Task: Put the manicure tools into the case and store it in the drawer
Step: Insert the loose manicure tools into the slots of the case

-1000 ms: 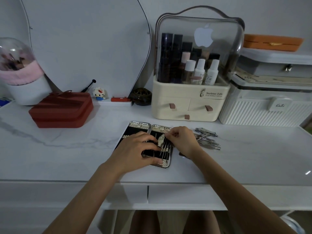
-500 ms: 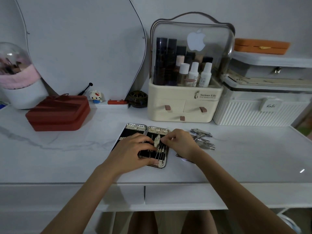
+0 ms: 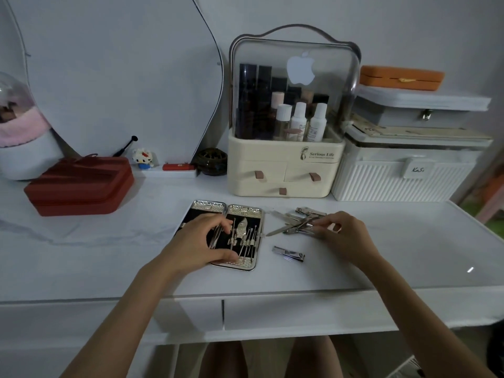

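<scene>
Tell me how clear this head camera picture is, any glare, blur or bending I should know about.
Head view: dim, soft indoor light with a bluish cast; wide-angle bending curves the desk edge and the mirror; bright glare spots on the clear organizer lid and on the desktop at far right; the loose tools under the right hand are slightly soft; the open case reads sharply.

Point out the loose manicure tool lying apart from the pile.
The nail clipper, alone on the table in front of the pile that the right hand touches, right of the open case.
</scene>
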